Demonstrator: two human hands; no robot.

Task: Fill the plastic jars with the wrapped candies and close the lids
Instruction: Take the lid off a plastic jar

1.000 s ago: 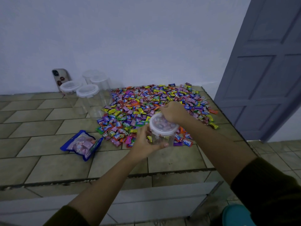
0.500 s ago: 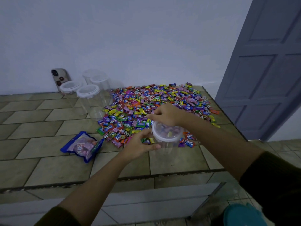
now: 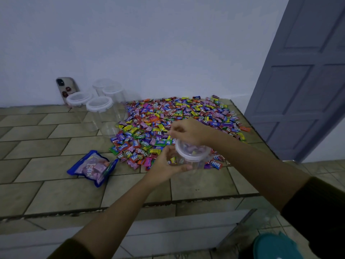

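A clear plastic jar (image 3: 194,161) with a white lid (image 3: 190,153) and candies inside stands at the near edge of the candy pile (image 3: 179,118). My left hand (image 3: 166,163) wraps around the jar's left side. Over the far rim of the lid rests my right hand (image 3: 188,130), fingers curled on the lid. Several empty lidded jars (image 3: 100,111) stand at the back left near the wall.
A blue bag of pink candies (image 3: 93,167) lies on the tiled counter (image 3: 56,189) to the left. A phone (image 3: 66,88) leans on the wall behind the jars. A grey door (image 3: 306,71) is at right, a teal container (image 3: 274,247) below right.
The jar has come down and slightly right to the counter's near edge of the pile. My right hand has shifted from the lid's right side to its far rim.
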